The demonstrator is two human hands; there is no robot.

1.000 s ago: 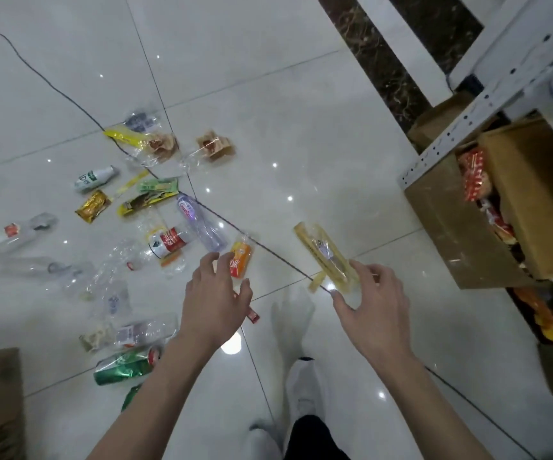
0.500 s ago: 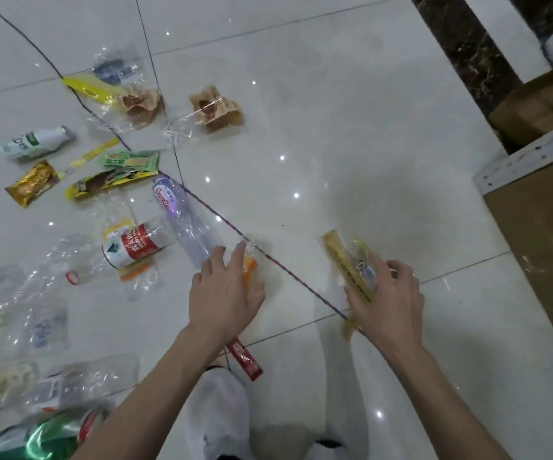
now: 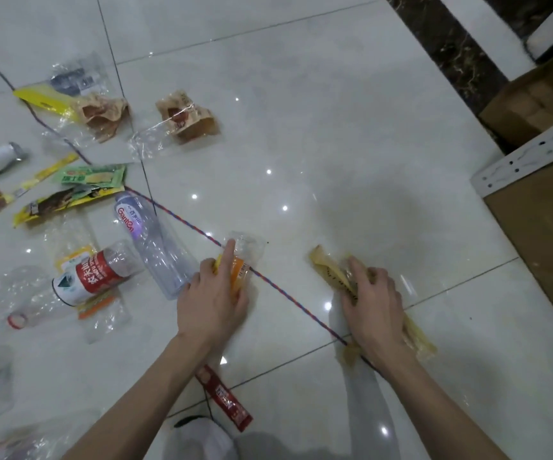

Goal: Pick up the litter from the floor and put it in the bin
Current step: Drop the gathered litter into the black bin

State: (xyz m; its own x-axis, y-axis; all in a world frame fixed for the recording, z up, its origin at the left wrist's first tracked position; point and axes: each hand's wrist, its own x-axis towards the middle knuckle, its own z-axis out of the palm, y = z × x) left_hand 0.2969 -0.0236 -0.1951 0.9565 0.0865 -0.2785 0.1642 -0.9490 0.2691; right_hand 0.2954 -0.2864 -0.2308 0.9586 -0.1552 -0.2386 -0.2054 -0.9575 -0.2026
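My left hand (image 3: 213, 298) lies flat on an orange and clear wrapper (image 3: 242, 260) on the white tiled floor, fingers closing round it. My right hand (image 3: 373, 305) is closed on a long yellow-brown wrapper (image 3: 330, 270) that sticks out in front of and behind the hand. A clear bottle with a purple label (image 3: 150, 240) lies just left of my left hand, next to a crushed red-labelled bottle (image 3: 97, 275). A red sachet (image 3: 225, 398) lies near my foot. The cardboard bin box (image 3: 550, 234) stands at the right edge.
Several more wrappers and bottles are scattered over the left half of the floor, among them two brown paper bags (image 3: 185, 116). A red-blue cord (image 3: 288, 297) runs diagonally between my hands. A white perforated shelf rail (image 3: 527, 157) and another cardboard box (image 3: 534, 97) stand at right.
The view has dropped closer to the floor. My left hand has come down onto the orange wrapper; my right hand holds the yellow-brown wrapper lower, near the floor.
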